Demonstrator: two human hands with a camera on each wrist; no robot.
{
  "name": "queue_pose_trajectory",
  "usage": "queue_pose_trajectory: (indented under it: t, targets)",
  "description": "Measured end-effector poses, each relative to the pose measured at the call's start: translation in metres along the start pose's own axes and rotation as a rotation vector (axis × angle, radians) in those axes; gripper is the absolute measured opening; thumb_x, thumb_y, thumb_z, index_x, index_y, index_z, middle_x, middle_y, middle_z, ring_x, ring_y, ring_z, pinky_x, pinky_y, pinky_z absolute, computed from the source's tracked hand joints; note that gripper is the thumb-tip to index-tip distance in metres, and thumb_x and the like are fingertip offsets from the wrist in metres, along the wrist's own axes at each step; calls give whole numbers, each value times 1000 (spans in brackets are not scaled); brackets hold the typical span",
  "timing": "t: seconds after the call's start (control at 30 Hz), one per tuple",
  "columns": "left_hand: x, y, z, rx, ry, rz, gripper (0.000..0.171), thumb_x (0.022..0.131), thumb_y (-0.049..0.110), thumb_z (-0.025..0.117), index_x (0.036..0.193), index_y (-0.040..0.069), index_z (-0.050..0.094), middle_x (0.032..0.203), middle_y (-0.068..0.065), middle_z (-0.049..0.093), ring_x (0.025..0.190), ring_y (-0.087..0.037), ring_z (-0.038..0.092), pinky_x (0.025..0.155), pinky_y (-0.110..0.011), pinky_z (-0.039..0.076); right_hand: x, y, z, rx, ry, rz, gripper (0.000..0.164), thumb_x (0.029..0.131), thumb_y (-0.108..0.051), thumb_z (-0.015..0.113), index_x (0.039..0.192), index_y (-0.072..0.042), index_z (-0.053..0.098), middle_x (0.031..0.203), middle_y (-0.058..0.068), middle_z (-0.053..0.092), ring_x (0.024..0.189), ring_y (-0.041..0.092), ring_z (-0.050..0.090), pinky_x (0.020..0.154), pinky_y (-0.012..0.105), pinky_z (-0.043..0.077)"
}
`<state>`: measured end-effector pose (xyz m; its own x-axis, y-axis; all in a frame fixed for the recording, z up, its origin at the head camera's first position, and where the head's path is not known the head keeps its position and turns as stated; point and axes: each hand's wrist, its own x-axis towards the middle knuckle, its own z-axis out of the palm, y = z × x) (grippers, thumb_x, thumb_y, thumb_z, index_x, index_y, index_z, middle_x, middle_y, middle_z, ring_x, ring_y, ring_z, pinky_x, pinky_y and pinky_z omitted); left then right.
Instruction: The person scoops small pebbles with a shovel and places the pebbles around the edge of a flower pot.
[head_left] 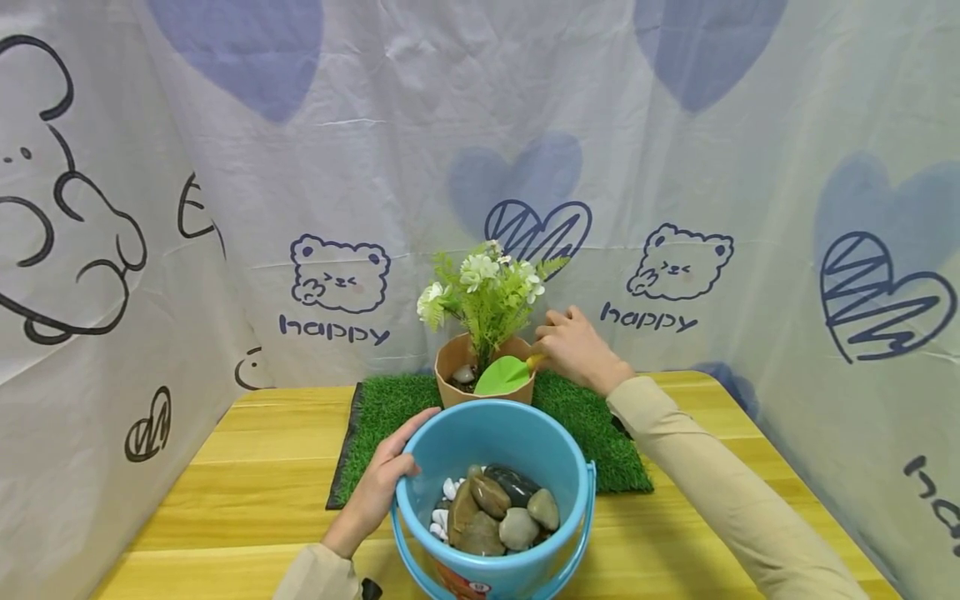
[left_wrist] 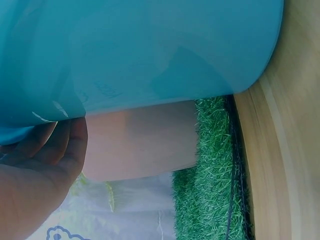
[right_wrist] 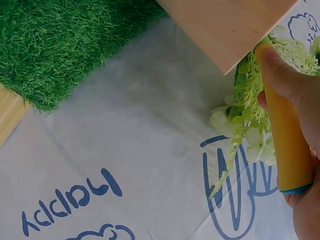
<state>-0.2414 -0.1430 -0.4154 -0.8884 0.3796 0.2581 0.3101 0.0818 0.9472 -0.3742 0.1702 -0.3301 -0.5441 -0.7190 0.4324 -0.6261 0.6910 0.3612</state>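
Observation:
My right hand (head_left: 573,346) grips the yellow handle (right_wrist: 285,130) of a toy shovel with a green blade (head_left: 504,377). The blade dips inside the rim of a tan flowerpot (head_left: 447,367), beside the stems of white flowers (head_left: 480,271) and ferny greenery. A grey stone (head_left: 464,374) lies in the pot, left of the blade. At the near side, my left hand (head_left: 382,475) holds the rim of a blue bucket (head_left: 491,417), fingers on the outer wall in the left wrist view. Inside the bucket are several brown, grey and black stones (head_left: 491,497) and small white pebbles (head_left: 440,521).
The pot stands on a green artificial grass mat (head_left: 607,442) with a black edge. Under it is a yellow wooden table (head_left: 247,458). A white printed cloth (head_left: 390,167) hangs behind and at both sides, close behind the pot.

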Motion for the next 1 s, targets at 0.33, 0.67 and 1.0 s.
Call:
queue_pose_trajectory:
  t: [0.33, 0.67, 1.0]
  targets:
    - [0, 0, 0, 10, 7, -7, 75, 79, 2, 38, 151, 22, 37, 151, -17, 41, 128, -42, 50, 93, -43, 50, -4, 2, -1, -58, 25, 47, 19, 75, -39, 79, 89, -25, 79, 84, -5, 67, 78, 17, 44, 71, 38, 31]
    - [0, 0, 0, 16, 9, 0, 76, 78, 2, 39, 151, 21, 37, 151, -18, 41, 128, -43, 50, 93, -43, 50, -14, 1, -6, 125, 10, 89, 14, 80, -33, 78, 88, -22, 77, 79, -6, 64, 69, 12, 53, 64, 31, 35]
    - [0, 0, 0, 5, 0, 2, 76, 78, 2, 39, 151, 21, 37, 151, -18, 40, 128, -43, 49, 92, -43, 50, -26, -2, -10, 214, -24, 151, 25, 88, -37, 69, 99, -16, 77, 84, -2, 67, 62, 6, 51, 56, 22, 44]
